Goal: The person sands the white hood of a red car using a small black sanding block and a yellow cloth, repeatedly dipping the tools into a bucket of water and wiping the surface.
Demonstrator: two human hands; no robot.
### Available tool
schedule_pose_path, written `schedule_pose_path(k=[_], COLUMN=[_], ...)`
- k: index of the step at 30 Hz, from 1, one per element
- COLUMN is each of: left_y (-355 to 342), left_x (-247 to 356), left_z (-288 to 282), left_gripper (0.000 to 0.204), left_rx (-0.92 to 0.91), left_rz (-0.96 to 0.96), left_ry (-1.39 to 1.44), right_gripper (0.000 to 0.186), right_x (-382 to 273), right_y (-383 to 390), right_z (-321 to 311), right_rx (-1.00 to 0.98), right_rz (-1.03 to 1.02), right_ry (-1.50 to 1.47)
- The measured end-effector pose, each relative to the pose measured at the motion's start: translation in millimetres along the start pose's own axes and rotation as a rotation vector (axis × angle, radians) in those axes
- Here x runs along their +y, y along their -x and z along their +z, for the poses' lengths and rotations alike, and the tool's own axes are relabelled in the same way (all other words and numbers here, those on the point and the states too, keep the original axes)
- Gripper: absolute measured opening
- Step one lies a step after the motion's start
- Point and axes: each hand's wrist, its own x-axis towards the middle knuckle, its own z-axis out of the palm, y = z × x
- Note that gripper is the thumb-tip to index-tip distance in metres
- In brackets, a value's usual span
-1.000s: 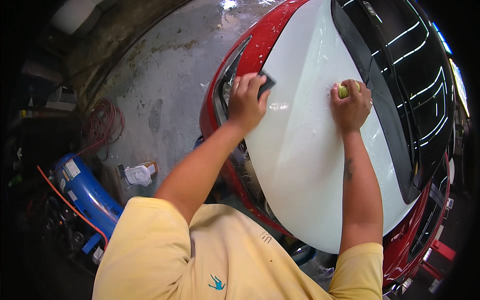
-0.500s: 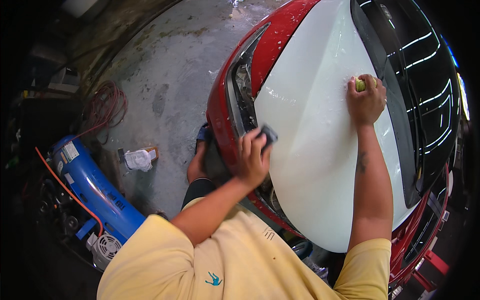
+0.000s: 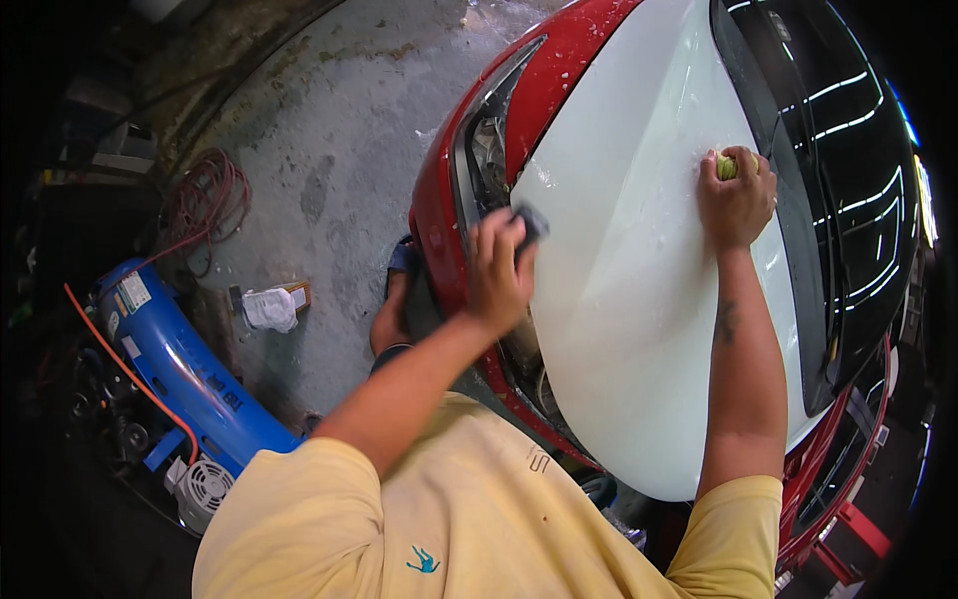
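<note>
One squeegee (image 3: 530, 222), one sponge (image 3: 726, 167), two hands

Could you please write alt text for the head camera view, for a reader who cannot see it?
A person in a yellow shirt leans over a white car hood, left hand pressing a dark pad at its edge, right hand gripping a yellow-green object. A blue air compressor lies on the concrete floor.

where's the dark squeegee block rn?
Head view, centre: the dark block is in the left hand, at the white hood's left edge beside the headlight.
</note>
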Motion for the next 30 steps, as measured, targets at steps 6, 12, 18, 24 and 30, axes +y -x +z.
schedule_pose_path(k=[6, 12, 18, 24, 30], left_y=[44.5, -14.8, 69.4, -16.6, 48.5], left_x=[8.8, -0.9, 31.3, 4.1, 11.0], left_z=[0.4, 12.0, -6.9, 8.8, 4.7], left_gripper=[0.038, 0.040, 0.040, 0.036, 0.034], left_rx=[0.011, 0.064, 0.000, 0.047, 0.048], left_rz=[-0.040, -0.158, -0.309, -0.524, -0.634], left_ry=[0.038, 0.093, 0.246, 0.425, 0.631], right_gripper=[0.019, 0.020, 0.021, 0.020, 0.018], right_x=[0.1, 0.3, 1.0, -2.4, -3.5], right_y=[-0.3, -0.4, 1.0, -1.8, -3.2], right_z=[1.1, 0.5, 1.2, 0.8, -2.2], right_rx=[-0.018, 0.007, -0.022, 0.005, 0.004], right_rz=[0.009, -0.017, 0.012, 0.008, 0.012], right_ry=[0.001, -0.004, -0.002, -0.005, -0.022])
